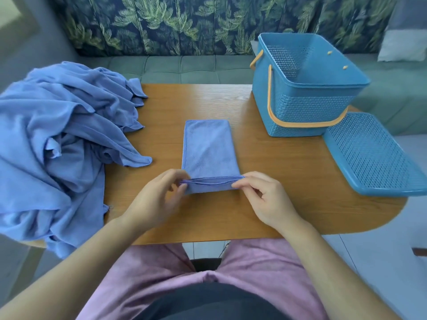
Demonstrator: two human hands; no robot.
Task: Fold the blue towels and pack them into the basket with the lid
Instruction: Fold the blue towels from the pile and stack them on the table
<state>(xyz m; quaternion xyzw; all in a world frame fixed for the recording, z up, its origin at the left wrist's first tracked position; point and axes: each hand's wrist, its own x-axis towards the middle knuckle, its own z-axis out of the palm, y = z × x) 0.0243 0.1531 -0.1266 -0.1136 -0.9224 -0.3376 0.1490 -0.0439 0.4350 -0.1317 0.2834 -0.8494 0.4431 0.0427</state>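
A blue towel (208, 148), folded into a narrow strip, lies lengthwise in the middle of the wooden table (288, 181). Its near end is lifted off the table. My left hand (157, 199) pinches the left corner of that end, and my right hand (265, 197) pinches the right corner. A heap of unfolded blue towels (57, 135) covers the table's left side and hangs over its edge. The blue basket (307, 88) with orange handles stands open at the back right, with nothing visible inside. Its perforated blue lid (374, 155) lies flat just in front of it.
A green sofa (184, 68) with a leaf-print back runs behind the table. The lid overhangs the table's rounded right edge. My lap in pink cloth (184, 278) is below the near table edge.
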